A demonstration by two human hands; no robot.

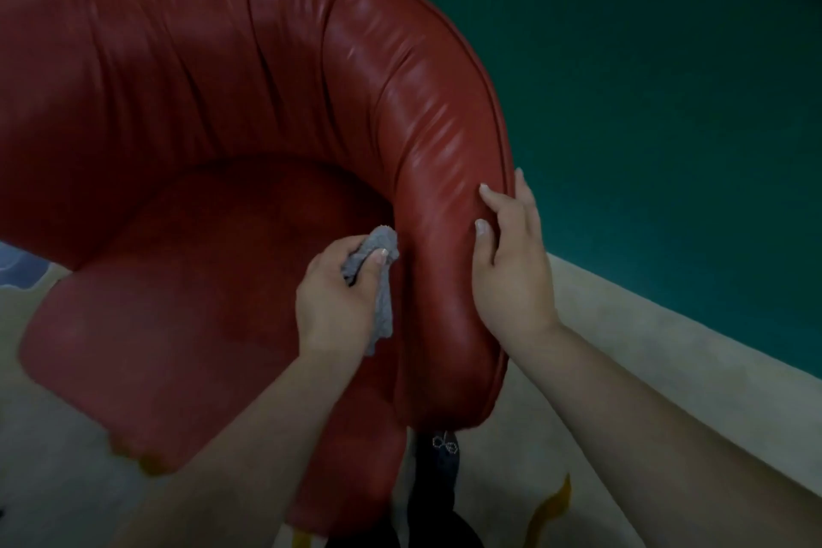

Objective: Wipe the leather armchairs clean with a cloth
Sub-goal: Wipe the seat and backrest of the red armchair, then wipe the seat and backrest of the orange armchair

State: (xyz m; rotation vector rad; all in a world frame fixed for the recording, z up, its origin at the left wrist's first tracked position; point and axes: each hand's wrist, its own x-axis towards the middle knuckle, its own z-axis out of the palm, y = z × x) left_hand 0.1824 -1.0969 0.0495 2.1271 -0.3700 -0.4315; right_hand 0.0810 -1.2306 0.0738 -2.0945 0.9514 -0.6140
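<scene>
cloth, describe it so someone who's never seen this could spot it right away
Start at the big red leather armchair that fills most of the view and follow its curved padded arm down on the right side. Where that arm meets the seat, the left hand grips a small crumpled cloth. It is the only grey, fuzzy thing against all the smooth red leather.

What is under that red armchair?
Under the armchair a pale carpet with yellow and bluish patterns shows at its edges, and a dark object sits below the armrest end. The floor directly beneath the seat and any legs are covered.
</scene>
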